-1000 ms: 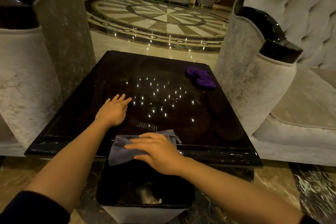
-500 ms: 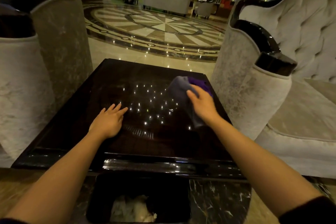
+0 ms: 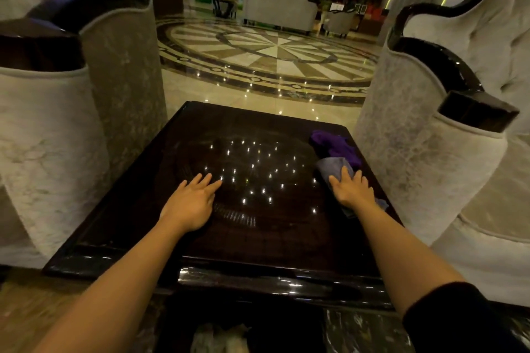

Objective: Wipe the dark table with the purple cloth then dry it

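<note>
The dark glossy table (image 3: 258, 238) lies in front of me, with light spots reflected in its top. A purple cloth (image 3: 332, 145) lies crumpled at the table's far right corner. Just in front of it is a grey-blue cloth (image 3: 332, 166), and my right hand (image 3: 351, 190) presses flat on it near the right edge. My left hand (image 3: 192, 203) rests flat on the table's middle left, fingers spread, holding nothing.
Pale upholstered armchairs stand close on both sides: the left armchair (image 3: 57, 137) and the right armchair (image 3: 424, 152). A dark waste bin (image 3: 223, 335) with crumpled paper sits below the table's near edge. Polished patterned floor (image 3: 266, 51) stretches beyond the table.
My right hand carried the grey-blue cloth from the near edge up to the far right and now presses it down on the table beside the purple cloth. My left hand stayed in place.
</note>
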Available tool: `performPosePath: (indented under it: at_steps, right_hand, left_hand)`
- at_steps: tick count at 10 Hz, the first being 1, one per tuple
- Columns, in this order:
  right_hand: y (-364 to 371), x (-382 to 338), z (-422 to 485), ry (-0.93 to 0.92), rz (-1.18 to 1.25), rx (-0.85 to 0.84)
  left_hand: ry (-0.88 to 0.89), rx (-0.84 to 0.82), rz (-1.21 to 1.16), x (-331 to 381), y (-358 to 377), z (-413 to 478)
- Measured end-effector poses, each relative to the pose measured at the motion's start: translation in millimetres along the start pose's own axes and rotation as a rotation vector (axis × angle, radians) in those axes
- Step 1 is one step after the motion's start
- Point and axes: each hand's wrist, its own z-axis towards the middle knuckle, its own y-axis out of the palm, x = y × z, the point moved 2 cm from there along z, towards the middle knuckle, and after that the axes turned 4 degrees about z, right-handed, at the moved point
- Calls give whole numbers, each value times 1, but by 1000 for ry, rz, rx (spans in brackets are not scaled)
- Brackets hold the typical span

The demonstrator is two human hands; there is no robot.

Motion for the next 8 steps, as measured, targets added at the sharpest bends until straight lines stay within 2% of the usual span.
performPosePath:
  at_steps: [1, 5, 8]
  right_hand:
    - [-5, -1, 0, 38, 0, -26]
    - [1, -12, 3, 311, 13, 100]
    - [-1, -13, -4, 275, 109, 119]
  left_hand:
    - [5, 6, -3, 1, -1, 0]
    - [13, 0, -2, -2, 2, 1]
    - [5, -10, 9, -2, 1, 3]
